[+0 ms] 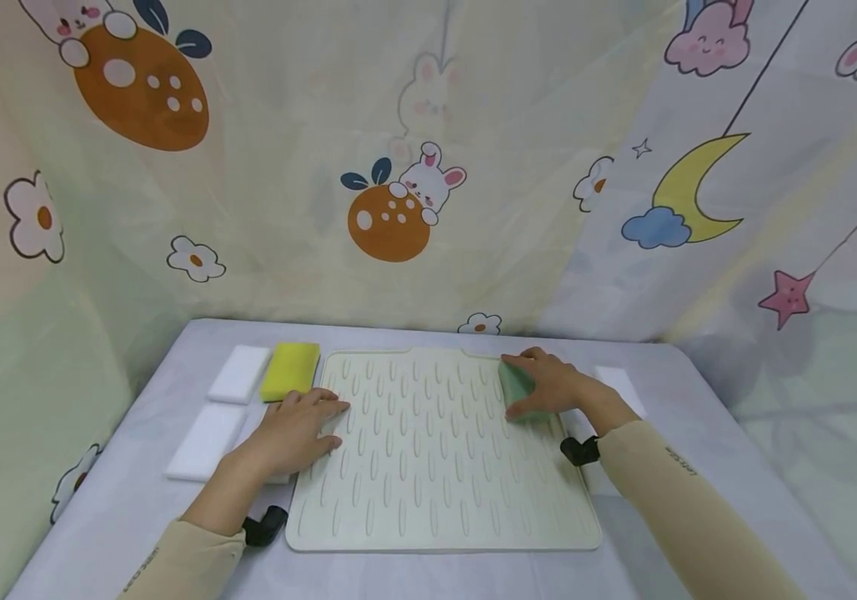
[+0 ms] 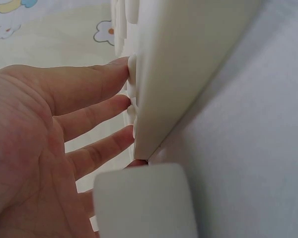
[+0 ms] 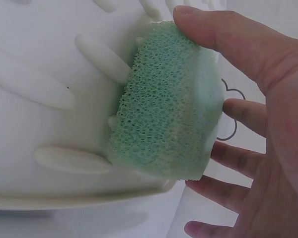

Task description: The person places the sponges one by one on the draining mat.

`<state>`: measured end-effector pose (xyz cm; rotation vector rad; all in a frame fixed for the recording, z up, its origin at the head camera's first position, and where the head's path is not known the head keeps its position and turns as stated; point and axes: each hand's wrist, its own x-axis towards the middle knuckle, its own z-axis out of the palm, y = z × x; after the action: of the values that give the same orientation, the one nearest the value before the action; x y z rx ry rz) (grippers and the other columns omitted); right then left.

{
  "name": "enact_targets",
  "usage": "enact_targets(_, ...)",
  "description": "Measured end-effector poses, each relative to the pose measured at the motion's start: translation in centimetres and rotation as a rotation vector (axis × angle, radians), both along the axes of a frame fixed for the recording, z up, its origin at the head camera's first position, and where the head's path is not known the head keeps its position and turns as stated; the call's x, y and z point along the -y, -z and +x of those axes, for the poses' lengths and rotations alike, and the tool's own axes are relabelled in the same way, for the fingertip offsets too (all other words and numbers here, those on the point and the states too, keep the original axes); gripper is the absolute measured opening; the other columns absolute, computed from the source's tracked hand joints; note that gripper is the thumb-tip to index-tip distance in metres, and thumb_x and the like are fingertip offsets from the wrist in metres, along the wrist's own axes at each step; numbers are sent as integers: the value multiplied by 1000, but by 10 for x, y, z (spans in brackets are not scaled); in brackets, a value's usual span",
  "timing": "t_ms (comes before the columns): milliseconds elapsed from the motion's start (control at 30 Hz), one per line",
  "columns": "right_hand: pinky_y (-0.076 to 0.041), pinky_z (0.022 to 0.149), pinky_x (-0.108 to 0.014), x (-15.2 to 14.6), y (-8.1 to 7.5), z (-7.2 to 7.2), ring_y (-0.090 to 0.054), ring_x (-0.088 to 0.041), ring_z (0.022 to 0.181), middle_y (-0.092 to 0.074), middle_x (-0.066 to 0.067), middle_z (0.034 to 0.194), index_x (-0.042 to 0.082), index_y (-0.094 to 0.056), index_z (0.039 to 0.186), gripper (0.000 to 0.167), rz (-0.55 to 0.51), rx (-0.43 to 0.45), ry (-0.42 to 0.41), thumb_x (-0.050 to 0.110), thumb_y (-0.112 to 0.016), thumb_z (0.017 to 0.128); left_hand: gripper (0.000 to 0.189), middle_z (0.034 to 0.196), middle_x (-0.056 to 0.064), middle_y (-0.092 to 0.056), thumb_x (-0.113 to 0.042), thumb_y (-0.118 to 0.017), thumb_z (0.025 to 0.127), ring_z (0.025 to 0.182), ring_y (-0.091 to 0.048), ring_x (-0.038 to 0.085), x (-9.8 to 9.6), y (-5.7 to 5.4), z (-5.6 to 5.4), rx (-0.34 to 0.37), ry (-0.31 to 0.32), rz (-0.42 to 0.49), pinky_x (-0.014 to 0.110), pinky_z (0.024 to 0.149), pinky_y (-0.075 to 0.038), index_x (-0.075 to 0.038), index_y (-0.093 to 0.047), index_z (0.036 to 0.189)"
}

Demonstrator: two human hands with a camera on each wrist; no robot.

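A cream drying mat point(image 1: 428, 467) with raised oval ridges lies flat in the middle of the table. At its upper right edge, my right hand point(image 1: 554, 385) holds a green sponge point(image 1: 516, 388) between thumb and fingers. The right wrist view shows the porous sponge point(image 3: 156, 99) tilted against the ridges near the mat's rim. My left hand point(image 1: 289, 433) rests at the mat's left edge, fingers spread and fairly straight. In the left wrist view its fingertips point(image 2: 121, 101) touch the ridged face near the mat's side point(image 2: 184, 64).
Left of the mat lie a yellow sponge point(image 1: 291, 371) and white blocks point(image 1: 206, 442), one partly behind my left hand. More white pieces point(image 1: 621, 388) lie to the right, partly covered by my right arm. A patterned cloth point(image 1: 286, 208) hangs behind the table's far edge.
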<state>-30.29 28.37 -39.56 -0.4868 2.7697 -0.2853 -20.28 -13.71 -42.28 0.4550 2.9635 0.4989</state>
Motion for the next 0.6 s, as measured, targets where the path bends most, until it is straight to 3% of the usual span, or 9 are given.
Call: enact_targets(600, -33, 109, -74, -2, -4, 3, -35, -48, 147, -31, -18, 164, 25, -33, 164, 106, 26, -40, -8, 61, -84, 78, 54, 152, 8, -52, -29, -75, 95, 134, -46, 39, 1, 1, 0, 6, -5, 8, 63, 107, -37, -19, -61, 146)
